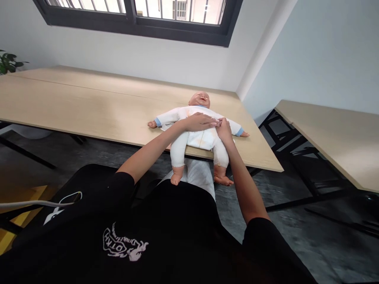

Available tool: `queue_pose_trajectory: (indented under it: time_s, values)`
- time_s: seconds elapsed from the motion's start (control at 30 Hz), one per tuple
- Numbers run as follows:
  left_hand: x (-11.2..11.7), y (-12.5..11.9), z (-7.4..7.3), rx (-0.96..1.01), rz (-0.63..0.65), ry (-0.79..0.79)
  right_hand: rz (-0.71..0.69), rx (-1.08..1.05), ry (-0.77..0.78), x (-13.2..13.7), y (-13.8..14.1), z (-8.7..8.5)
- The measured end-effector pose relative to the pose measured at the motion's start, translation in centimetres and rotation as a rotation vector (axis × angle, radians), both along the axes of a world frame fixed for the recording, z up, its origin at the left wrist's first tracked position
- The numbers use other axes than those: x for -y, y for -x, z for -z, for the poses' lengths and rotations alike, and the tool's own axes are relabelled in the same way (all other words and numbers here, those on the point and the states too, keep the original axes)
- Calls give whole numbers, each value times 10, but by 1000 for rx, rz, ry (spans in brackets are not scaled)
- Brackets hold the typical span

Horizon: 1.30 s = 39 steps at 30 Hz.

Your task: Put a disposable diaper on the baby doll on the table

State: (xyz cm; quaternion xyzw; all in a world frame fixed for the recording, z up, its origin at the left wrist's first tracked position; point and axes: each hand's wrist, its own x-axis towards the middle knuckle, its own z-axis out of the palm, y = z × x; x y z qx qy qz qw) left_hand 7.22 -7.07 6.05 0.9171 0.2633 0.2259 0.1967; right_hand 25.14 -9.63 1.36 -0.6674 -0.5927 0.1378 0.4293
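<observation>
A baby doll (202, 99) lies on its back on the table, its legs hanging over the near edge. It wears a white top (171, 115) with blue cuffs. Around its hips is a white diaper (199, 140) with a pale pattern. My left hand (199, 122) rests across the doll's belly with its fingers stretched out towards my other hand. At the diaper's right side, my right hand (224, 128) has its fingers curled in and pressed together at the waist edge. The fingertips of both hands meet there, and they hide the exact grip.
The light wooden table (118, 106) runs along the wall under a window (133, 23). A second table (331, 138) stands to the right, across a gap. A black chair (91, 173) and a pale cable (35, 203) are at the lower left.
</observation>
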Motion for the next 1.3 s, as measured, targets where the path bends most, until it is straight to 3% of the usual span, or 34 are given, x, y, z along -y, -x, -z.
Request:
queue_pose_trajectory:
  time_s: [0.1,0.17,0.4,0.57,0.67,0.8,0.93,1.07,1.2,1.3]
  values:
    - [-8,-3,-1,-207,51,-13,172,108,8,7,-7,3]
    - [-12,-6,-2,-236,49,-5,215,136,-13,17,-14,7]
    - [-27,-16,-5,-232,59,33,92,278,29,54,-45,40]
    - [-31,-17,-10,-297,71,37,107,281,32,56,-52,45]
    - [-32,-13,-7,-293,86,26,29,153,-22,56,-52,44]
    - [-36,-10,2,-219,125,-5,-79,-320,-146,55,-55,46]
    - [-38,-10,8,-170,108,9,17,-571,-218,49,-60,52]
    - [-39,-11,11,-152,88,28,43,-496,-173,44,-64,57]
    - [-41,-10,13,-125,103,35,104,-202,-165,44,-65,57]
    - [-42,-9,14,-87,118,33,65,-76,-114,45,-63,54]
